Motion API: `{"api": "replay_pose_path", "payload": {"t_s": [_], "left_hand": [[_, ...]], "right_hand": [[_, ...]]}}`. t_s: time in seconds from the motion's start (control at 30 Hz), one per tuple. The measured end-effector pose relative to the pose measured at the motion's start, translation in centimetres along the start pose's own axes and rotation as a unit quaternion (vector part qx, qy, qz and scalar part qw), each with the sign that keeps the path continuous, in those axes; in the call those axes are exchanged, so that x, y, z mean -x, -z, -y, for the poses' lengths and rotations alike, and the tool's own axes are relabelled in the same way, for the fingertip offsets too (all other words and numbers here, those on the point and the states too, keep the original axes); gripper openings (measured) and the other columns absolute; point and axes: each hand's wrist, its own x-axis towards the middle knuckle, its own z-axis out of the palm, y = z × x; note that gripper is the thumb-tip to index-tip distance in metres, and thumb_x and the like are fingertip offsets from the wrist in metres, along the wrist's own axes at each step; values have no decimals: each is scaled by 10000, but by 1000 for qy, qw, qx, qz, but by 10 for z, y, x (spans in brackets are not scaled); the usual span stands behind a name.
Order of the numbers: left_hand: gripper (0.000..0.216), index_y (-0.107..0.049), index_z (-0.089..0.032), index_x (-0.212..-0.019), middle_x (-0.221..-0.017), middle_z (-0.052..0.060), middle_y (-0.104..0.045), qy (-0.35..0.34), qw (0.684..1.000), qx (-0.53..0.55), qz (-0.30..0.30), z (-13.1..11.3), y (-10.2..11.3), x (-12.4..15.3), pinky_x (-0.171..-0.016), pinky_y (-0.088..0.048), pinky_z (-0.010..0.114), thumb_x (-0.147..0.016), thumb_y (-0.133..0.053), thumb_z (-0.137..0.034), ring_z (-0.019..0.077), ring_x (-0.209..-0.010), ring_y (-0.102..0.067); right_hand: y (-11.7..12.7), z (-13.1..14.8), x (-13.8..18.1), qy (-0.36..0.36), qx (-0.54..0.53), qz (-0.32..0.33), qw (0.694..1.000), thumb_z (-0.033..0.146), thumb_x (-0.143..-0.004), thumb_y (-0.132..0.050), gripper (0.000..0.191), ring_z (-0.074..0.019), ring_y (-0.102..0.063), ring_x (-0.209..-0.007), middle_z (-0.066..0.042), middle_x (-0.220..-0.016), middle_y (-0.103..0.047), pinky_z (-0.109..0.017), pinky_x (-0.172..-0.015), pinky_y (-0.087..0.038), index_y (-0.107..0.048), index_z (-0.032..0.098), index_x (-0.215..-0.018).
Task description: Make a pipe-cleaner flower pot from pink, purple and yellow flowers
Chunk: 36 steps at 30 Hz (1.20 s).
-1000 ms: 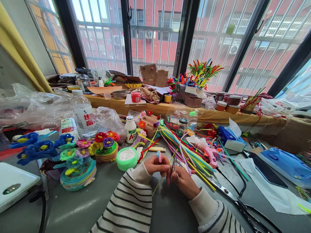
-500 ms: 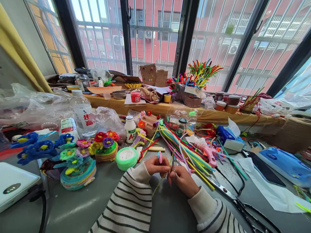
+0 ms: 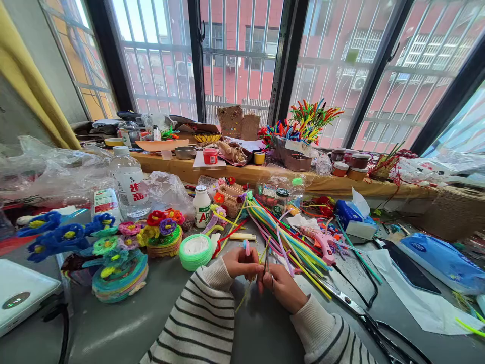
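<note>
Just below the middle of the view, both hands meet above the grey table [image 3: 113, 328]. My left hand [image 3: 238, 263] pinches a thin yellow-green pipe cleaner [image 3: 243, 299], whose lower end hangs toward the tabletop. By its index finger stands a small pink-and-blue fuzzy curl [image 3: 247, 247]; how it is held is unclear. My right hand [image 3: 286, 285] is closed around small metal scissors [image 3: 267, 264], blades pointing up beside the left fingertips. Whether the blades touch the strand is hard to make out. Loose coloured pipe cleaners [image 3: 291, 237] lie in a bundle just beyond the hands.
Left of the hands are a green-and-white roll [image 3: 196, 252] and pipe-cleaner flowers on a coiled base [image 3: 120, 278]. Large black-handled scissors [image 3: 364, 316] lie at right, near a pink glue gun [image 3: 324, 243] and its cord. A white drink bottle [image 3: 202, 206] stands behind.
The view has shifted slightly, so everything sits a little differently in it. Both hands keep nearly the same pose, holding the strand and the small scissors.
</note>
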Motion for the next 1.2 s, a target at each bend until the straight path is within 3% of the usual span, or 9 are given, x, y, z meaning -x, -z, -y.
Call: {"api": "replay_pose_path", "payload": {"t_s": [0.5,0.8,1.03,1.2], "left_hand": [[311,-396,-132,-558,-440,-62,-489,-8,1000,-2,-1,-4,-3,4,-413,-314,168,-566,-639,-325,32,-395,-440],[314,-394,-134,-543,-420,-61,-489,-24,1000,-4,4,-3,-2,3,-409,-302,172,-559,-645,-322,36,-390,-433],[282,-416,-129,-549,-445,-52,-492,-20,999,-9,23,-5,-3,4,-416,-307,178,-574,-637,-303,40,-402,-444],[284,-421,-125,-554,-442,-59,-483,-15,999,-10,35,-6,-5,5,-405,-302,165,-559,-647,-296,29,-389,-431]], "right_hand": [[-3,-5,-2,-33,-1,-51,998,611,-715,-268,618,-94,-401,-387,12,-344,-380,-225,-463,-313,-376,168,-298],[-1,-3,-1,-31,-11,-45,998,652,-705,-109,717,-89,-395,-426,-1,-421,-417,-217,-453,-299,-512,143,-400],[2,4,-1,-18,-25,-11,999,666,-688,-124,708,-81,-384,-414,6,-435,-424,-211,-436,-299,-521,142,-426],[2,2,0,-12,-16,-32,999,657,-693,-193,675,-93,-415,-428,1,-415,-419,-220,-458,-312,-497,143,-378]]}}
